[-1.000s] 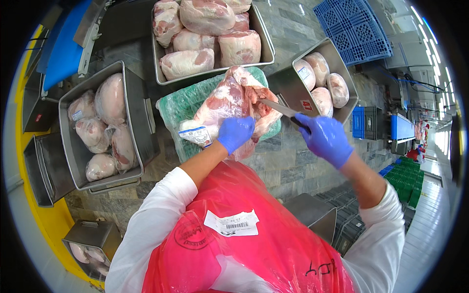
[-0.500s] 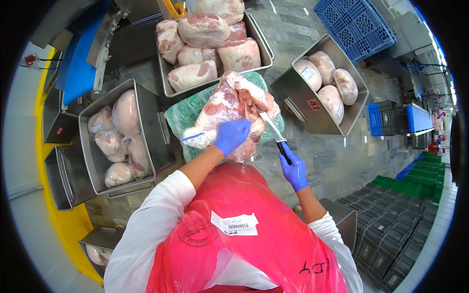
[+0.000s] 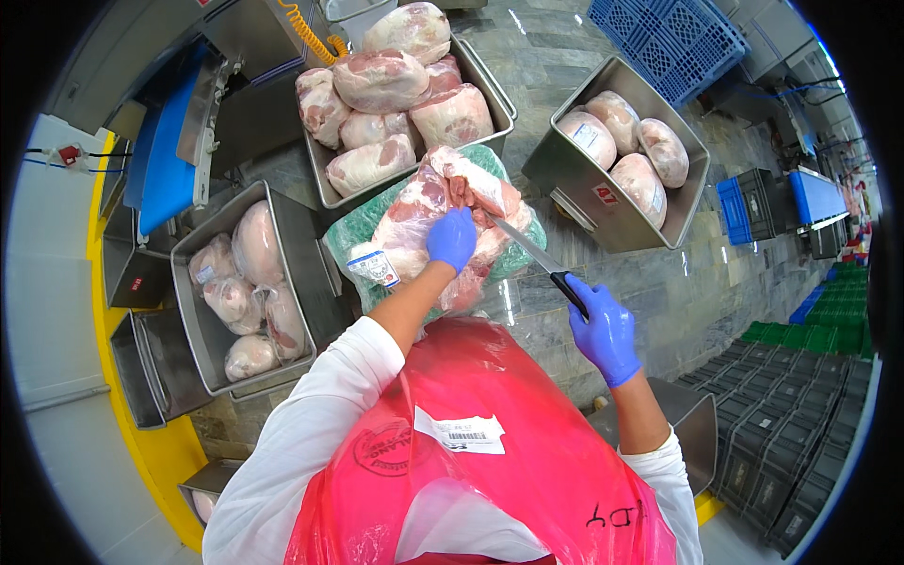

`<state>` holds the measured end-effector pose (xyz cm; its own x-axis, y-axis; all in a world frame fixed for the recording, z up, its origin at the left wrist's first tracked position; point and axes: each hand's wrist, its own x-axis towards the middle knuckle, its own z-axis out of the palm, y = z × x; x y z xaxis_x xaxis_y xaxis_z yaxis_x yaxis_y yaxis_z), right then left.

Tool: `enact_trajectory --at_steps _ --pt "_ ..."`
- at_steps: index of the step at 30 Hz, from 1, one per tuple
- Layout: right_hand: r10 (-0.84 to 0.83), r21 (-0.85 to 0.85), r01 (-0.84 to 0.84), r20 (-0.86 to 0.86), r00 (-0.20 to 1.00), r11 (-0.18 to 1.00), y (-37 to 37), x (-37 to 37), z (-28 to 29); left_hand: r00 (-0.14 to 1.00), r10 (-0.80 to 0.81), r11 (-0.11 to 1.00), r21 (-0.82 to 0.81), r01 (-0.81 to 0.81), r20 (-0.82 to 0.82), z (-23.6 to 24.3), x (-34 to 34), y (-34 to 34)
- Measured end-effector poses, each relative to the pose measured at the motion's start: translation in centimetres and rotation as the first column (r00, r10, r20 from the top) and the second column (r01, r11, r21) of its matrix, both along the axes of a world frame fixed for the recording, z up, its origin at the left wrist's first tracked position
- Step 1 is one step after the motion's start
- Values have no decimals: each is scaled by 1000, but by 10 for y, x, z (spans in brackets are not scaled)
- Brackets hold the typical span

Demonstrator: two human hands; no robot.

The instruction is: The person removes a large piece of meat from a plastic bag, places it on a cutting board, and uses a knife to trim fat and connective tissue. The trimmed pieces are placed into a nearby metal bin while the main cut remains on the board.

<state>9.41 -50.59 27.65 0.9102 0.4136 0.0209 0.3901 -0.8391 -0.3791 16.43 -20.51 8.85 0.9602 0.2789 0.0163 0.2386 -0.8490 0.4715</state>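
Observation:
A large piece of raw meat [image 3: 407, 218], cut open along its upper right, lies on a green plastic-wrapped stack [image 3: 350, 235] in front of me. My left hand [image 3: 453, 240], in a blue glove, is closed at the cut, its fingertips pressed into the flesh; what they pinch is hidden. In my right hand [image 3: 605, 330], also blue-gloved, is the black handle of a knife [image 3: 539, 252]. The blade points up and left, its tip at the meat's opened right side. Clear wrapping with a blue-and-white label [image 3: 375, 266] covers the meat's lower left end.
Beyond the meat stands a metal bin [image 3: 330, 191] heaped with meat pieces. Bagged meat fills another metal bin [image 3: 193, 325] at left and a third bin [image 3: 603, 218] at right. Grey crates [image 3: 763, 424] are stacked at lower right, and a blue plastic pallet [image 3: 669, 42] sits far right.
My right hand has drawn the knife back to the right and toward me, so more blade shows. My left hand has shifted slightly up at the cut.

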Motion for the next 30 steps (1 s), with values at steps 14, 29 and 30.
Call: enact_trajectory --at_steps 14,29,30 --pt "117 -275 -118 -21 993 954 96 15 60 961 -70 988 -114 104 269 -23 -11 11" --pt "-39 -309 43 18 999 950 93 -36 -53 968 8 873 -473 115 250 5 -13 5" --pt "-57 -257 59 17 998 965 88 -45 -75 966 26 867 -487 106 257 5 -16 5"
